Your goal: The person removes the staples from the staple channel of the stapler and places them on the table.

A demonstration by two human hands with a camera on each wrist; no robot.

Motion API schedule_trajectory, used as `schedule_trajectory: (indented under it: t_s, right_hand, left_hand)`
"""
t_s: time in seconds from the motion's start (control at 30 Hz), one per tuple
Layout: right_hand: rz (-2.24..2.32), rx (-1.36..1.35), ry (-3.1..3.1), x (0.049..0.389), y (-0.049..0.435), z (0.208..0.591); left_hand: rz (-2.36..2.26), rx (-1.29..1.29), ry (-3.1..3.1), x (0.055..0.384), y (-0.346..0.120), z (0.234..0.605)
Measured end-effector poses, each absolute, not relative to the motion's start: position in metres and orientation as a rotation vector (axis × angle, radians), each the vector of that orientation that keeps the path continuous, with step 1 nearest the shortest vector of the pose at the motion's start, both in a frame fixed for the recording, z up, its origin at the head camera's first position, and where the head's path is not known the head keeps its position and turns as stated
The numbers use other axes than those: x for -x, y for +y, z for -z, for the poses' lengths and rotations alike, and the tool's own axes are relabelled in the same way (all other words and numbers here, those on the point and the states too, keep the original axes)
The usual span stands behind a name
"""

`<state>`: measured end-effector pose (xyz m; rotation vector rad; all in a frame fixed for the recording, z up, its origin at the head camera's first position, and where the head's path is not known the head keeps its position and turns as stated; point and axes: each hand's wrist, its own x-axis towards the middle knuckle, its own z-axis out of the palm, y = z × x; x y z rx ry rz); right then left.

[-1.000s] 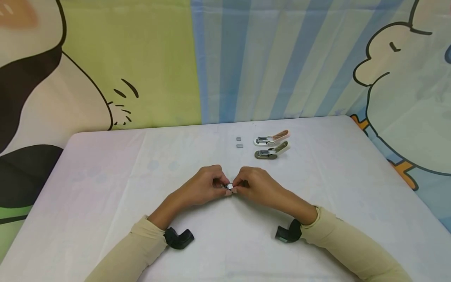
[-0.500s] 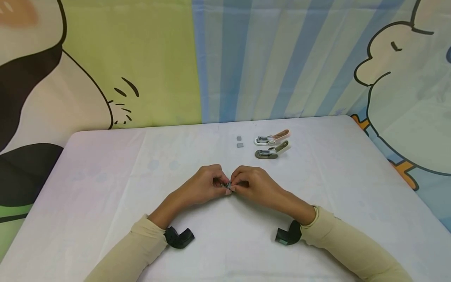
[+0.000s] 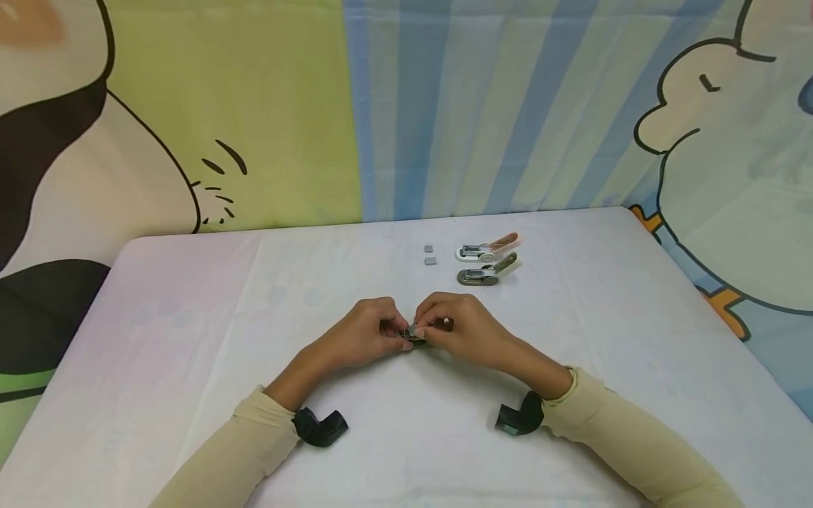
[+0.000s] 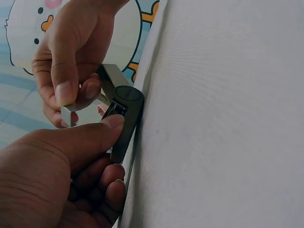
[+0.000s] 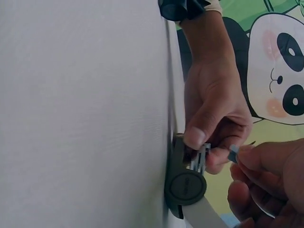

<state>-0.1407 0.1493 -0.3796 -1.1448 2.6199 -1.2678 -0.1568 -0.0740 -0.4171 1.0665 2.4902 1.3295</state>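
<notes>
My left hand [image 3: 362, 337] grips a dark green mini stapler [image 4: 127, 109] low over the table, the thumb on its metal channel. The stapler's pale lever stands swung out from the round pivot, as the left wrist view shows. Close by on the right, my right hand [image 3: 466, 326] pinches a small silver block of staples [image 5: 233, 153] between thumb and fingertips. In the right wrist view this block is apart from the stapler's channel, at its side. Fingers cover part of the stapler's body.
Further back on the white table [image 3: 190, 339] lie two more mini staplers, one white and pink [image 3: 485, 250] and one olive [image 3: 485, 274], levers raised. Two small grey staple blocks [image 3: 430, 261] lie left of them. A cartoon-printed cloth [image 3: 279, 113] hangs behind.
My right hand has risen slightly with its fingers bunched around the staple block. More of the dark stapler shows beneath it. The left hand has hardly moved.
</notes>
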Motion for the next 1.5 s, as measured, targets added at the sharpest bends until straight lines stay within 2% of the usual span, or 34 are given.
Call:
schedule_trajectory:
  t_s: [0.4, 0.83, 1.17, 1.5]
  right_hand:
    - [1.454, 0.954, 2.784, 0.153, 0.163, 0.369]
    - [1.45, 0.747, 2.85, 0.181, 0.175, 0.388]
    - [1.01, 0.747, 2.983, 0.212, 0.16, 0.388]
    - [0.781, 0.756, 2.979, 0.221, 0.154, 0.387]
  left_hand:
    - [-1.277, -1.059, 2.45, 0.157, -0.076, 0.416]
    - [-1.294, -1.042, 2.423, 0.152, -0.076, 0.423]
    - [-1.279, -1.049, 2.445, 0.154, -0.078, 0.421]
    - [-1.278, -1.026, 2.437, 0.154, -0.078, 0.421]
